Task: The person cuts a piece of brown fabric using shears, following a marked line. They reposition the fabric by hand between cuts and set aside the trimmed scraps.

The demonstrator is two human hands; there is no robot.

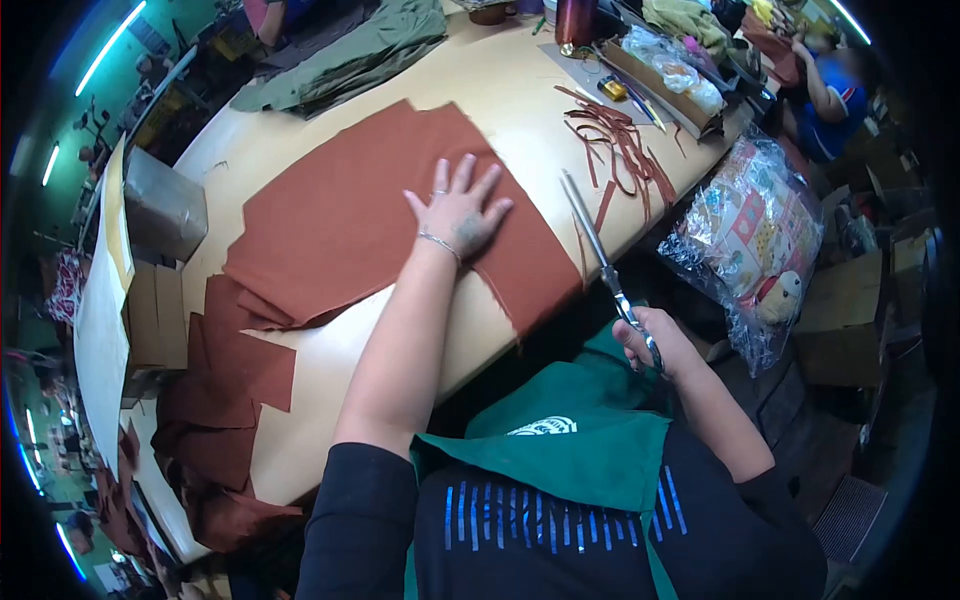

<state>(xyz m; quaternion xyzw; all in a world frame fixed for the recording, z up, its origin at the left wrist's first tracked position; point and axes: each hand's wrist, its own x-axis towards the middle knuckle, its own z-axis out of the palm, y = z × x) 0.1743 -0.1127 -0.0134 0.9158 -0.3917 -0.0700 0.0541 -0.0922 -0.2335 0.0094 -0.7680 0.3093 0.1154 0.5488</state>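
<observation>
My left hand (463, 213) lies flat with its fingers spread on a rust-brown cut piece of fabric (340, 205). That fabric covers much of the table in front of me, its right corner reaching the near edge. My right hand (650, 340) is closed around the handles of a pair of metal scissors (597, 235). Their long blades point up and away, to the right of the fabric and apart from it. The blades look closed together.
Thin brown fabric strips (625, 150) lie at the table's right side. More brown fabric (220, 400) hangs over the near left edge. Olive garments (350, 65) lie at the back. A plastic-wrapped bundle (755, 230) stands right of the table. Another person (830, 100) is at the upper right.
</observation>
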